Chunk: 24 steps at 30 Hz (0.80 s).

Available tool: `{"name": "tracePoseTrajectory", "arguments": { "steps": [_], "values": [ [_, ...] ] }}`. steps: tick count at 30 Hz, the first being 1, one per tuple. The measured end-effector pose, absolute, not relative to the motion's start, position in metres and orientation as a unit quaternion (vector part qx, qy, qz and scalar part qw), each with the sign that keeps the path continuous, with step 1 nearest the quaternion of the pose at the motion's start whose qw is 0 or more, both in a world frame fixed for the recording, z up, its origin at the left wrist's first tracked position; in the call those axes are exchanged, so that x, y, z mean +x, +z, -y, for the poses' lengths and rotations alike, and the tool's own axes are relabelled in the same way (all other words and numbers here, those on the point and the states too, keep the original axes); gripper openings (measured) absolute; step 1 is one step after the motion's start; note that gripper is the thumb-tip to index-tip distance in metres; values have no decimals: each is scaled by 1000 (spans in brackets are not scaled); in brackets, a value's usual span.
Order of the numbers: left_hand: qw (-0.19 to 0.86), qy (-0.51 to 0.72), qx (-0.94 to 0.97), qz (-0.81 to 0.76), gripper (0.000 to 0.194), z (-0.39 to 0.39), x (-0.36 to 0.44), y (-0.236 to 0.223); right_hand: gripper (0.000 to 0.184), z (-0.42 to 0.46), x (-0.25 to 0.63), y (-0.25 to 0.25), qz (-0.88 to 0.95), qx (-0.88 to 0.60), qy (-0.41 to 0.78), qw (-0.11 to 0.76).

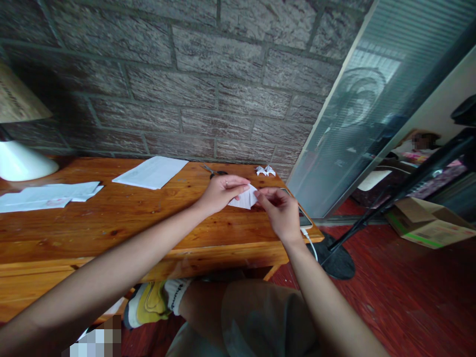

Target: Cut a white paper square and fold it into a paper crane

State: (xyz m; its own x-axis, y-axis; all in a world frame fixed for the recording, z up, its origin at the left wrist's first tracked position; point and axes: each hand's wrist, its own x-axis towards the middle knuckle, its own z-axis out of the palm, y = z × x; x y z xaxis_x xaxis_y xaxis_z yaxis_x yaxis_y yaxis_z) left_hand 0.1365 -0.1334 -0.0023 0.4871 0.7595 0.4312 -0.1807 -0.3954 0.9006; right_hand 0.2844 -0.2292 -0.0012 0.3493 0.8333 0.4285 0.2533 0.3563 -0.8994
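A small folded piece of white paper (243,200) is held between both hands, just above the wooden desk (148,223). My left hand (222,192) pinches its upper left edge with thumb and fingers. On the other side, my right hand (279,210) grips the paper's right corner between thumb and forefinger. Behind the left hand lies a pair of scissors (213,172), partly hidden by it. Two little folded paper shapes (265,170) stand near the wall. A phone (305,218) with a white cable lies beside the right hand, mostly covered by it.
A stack of white paper (150,172) and some folded sheets (48,196) lie on the desk's left half. A lamp (24,153) stands at far left. Right of the desk are a black stand (336,258) and a cardboard box (431,223); another person is farther back.
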Motion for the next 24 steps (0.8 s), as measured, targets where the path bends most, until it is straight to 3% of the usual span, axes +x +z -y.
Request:
{"name": "tracePoseTrajectory", "arguments": {
  "steps": [24],
  "values": [
    [557, 473, 649, -212, 31, 137, 137, 2, 27, 230, 283, -2, 527, -515, 198, 647]
  ]
}}
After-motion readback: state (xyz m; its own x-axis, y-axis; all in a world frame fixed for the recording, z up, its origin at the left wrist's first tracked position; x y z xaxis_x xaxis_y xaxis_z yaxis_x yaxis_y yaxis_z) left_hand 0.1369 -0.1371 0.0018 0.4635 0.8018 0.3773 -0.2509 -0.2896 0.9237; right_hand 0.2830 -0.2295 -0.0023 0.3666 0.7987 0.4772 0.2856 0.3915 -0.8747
